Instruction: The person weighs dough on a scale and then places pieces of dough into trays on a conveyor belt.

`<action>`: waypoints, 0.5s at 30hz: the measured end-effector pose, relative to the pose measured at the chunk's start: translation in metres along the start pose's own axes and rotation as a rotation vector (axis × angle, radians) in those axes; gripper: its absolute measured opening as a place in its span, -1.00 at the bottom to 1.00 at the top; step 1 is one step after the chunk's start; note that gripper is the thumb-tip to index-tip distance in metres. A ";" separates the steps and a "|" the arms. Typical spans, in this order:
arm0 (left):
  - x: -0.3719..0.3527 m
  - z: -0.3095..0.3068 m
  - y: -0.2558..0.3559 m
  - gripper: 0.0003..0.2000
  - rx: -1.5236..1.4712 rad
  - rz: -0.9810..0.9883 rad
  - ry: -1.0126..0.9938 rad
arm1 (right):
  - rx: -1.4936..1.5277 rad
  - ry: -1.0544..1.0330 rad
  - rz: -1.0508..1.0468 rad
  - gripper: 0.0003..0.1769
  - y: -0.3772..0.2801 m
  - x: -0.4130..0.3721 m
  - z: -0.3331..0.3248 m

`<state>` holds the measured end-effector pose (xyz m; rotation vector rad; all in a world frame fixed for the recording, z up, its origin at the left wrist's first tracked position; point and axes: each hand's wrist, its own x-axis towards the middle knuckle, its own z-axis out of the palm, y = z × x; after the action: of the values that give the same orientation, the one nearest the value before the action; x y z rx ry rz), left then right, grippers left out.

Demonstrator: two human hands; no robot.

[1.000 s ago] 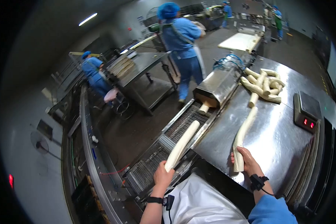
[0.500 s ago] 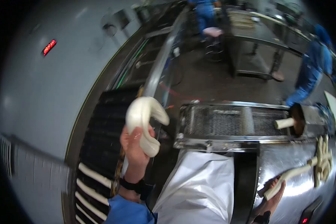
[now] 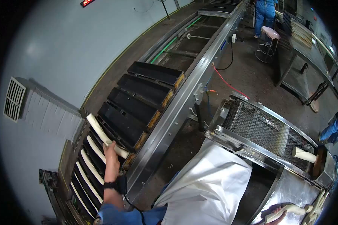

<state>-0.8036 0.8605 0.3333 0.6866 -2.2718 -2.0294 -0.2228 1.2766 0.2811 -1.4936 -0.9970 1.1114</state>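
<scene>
Right hand (image 3: pixel 280 217) cut off at the bottom edge, standing worker (image 3: pixel 265 15) at the top.

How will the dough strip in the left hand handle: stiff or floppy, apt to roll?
Probably floppy: the dough strip bows slightly in the left hand. Its rounded sides suggest it could roll if nudged on something flat.

I'm wearing a creased white apron (image 3: pixel 210 180) and blue sleeve (image 3: pixel 129 216); a black band (image 3: pixel 110 185) and dark cable (image 3: pixel 134 207) are circling and trailing from my left wrist (image 3: pixel 112 179).

Dimly lit; glare whitens the steel tabletop (image 3: pixel 291 188) (edges bow, corners black).
</scene>
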 end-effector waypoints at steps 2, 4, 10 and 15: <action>0.046 -0.010 -0.020 -0.13 0.059 -0.027 0.090 | 0.042 0.015 0.038 -0.34 0.002 0.007 0.004; 0.089 -0.019 -0.045 -0.32 0.202 0.013 0.298 | 0.086 0.033 0.065 -0.34 0.005 0.012 0.005; 0.018 0.005 -0.032 -0.41 0.141 0.044 0.264 | 0.175 0.041 0.128 -0.35 0.008 0.026 0.008; 0.011 0.040 -0.036 -0.20 0.272 0.065 0.172 | 0.272 -0.064 0.143 -0.34 0.003 0.042 0.052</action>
<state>-0.8139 0.8923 0.2898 0.7566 -2.4535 -1.5818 -0.2623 1.3287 0.2669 -1.3305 -0.7549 1.3472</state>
